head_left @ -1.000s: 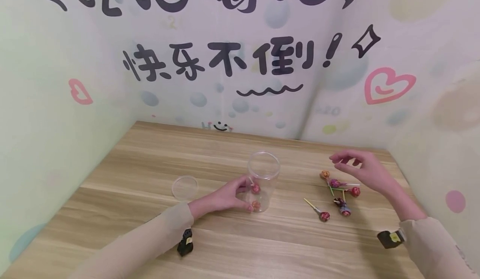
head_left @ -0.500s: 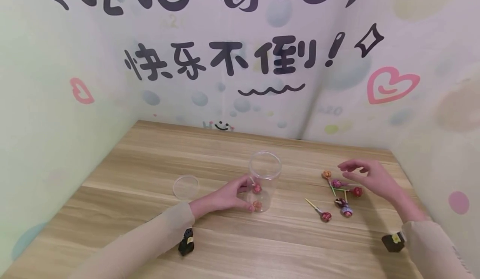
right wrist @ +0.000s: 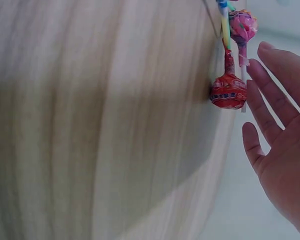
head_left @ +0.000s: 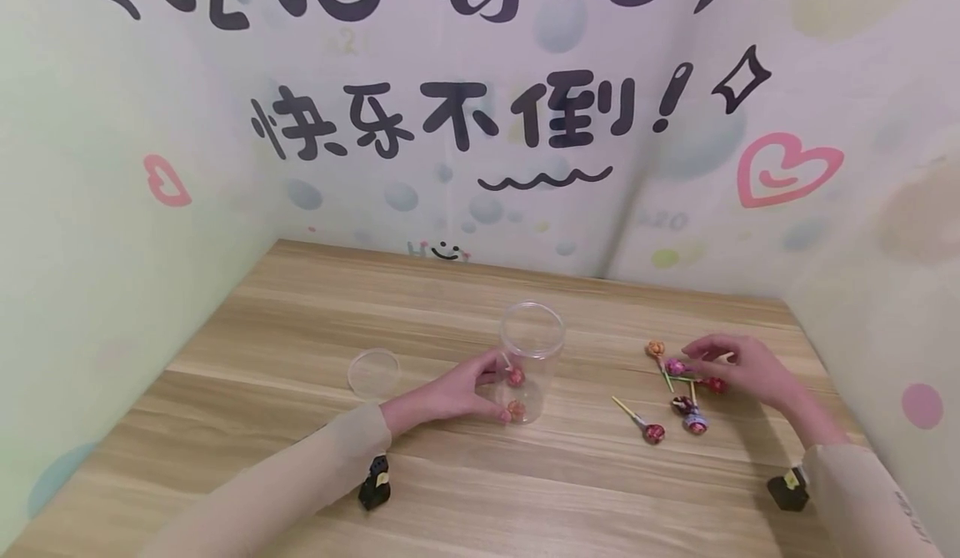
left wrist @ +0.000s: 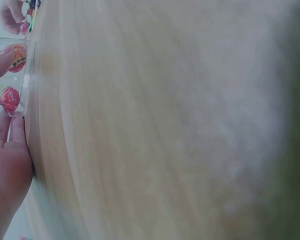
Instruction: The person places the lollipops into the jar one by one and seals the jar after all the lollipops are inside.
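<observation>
Evidently left hand [head_left: 459, 391] grips clear jar [head_left: 542, 384] by side, likely steadying it upright, mouth up; two lollipops [head_left: 515, 375] inside. Right hand [head_left: 752, 366], thumb and fingers apart, hovers at loose lollipops [head_left: 683, 405], contact unclear. Lid [head_left: 374, 374] lies left of left hand, probably placed out of way.

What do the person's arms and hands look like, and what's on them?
The left sleeve and right sleeve are long and beige; the right one has small dark marks. Near the left one's end sits a black box, and near the right's a similar box, each with a yellow patch. The left hand and right hand wear no gloves.
</observation>
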A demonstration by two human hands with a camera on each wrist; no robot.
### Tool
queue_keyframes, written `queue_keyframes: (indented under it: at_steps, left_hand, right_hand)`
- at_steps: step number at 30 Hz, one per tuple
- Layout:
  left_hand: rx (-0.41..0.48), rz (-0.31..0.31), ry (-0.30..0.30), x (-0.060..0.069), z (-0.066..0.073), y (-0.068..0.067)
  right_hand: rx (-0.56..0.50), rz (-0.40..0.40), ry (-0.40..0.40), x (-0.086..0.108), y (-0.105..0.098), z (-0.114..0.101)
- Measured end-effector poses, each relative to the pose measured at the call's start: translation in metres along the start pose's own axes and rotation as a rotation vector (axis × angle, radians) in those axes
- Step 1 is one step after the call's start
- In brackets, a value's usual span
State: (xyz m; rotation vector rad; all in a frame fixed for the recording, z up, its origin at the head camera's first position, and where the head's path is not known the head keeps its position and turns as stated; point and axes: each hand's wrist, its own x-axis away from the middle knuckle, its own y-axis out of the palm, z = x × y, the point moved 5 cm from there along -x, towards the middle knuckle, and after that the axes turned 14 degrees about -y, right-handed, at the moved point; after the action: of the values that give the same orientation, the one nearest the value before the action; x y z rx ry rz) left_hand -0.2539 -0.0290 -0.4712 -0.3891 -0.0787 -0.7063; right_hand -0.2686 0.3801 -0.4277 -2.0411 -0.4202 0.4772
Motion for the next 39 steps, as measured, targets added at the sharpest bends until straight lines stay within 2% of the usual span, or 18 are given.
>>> queue_keyframes:
  at_steps: [7, 22, 29, 39]
  left_hand:
    - [0.006, 0.001, 0.01, 0.0, 0.002, 0.0]
    - [0.001, 0.007, 0.018, -0.001, 0.004, 0.0]
    - [-0.003, 0.009, 0.02, -0.001, 0.002, 0.0]
    - [-0.003, 0.009, 0.013, 0.0, 0.002, 0.001]
  right_hand:
    - [-0.021, -0.028, -0.004, 0.002, 0.005, 0.003]
    - [0.058, -0.046, -0.019, -0.004, 0.008, 0.004]
    - [0.081, -0.05, -0.045, -0.006, 0.006, 0.001]
    - [0.065, -0.055, -0.037, -0.009, -0.002, -0.001]
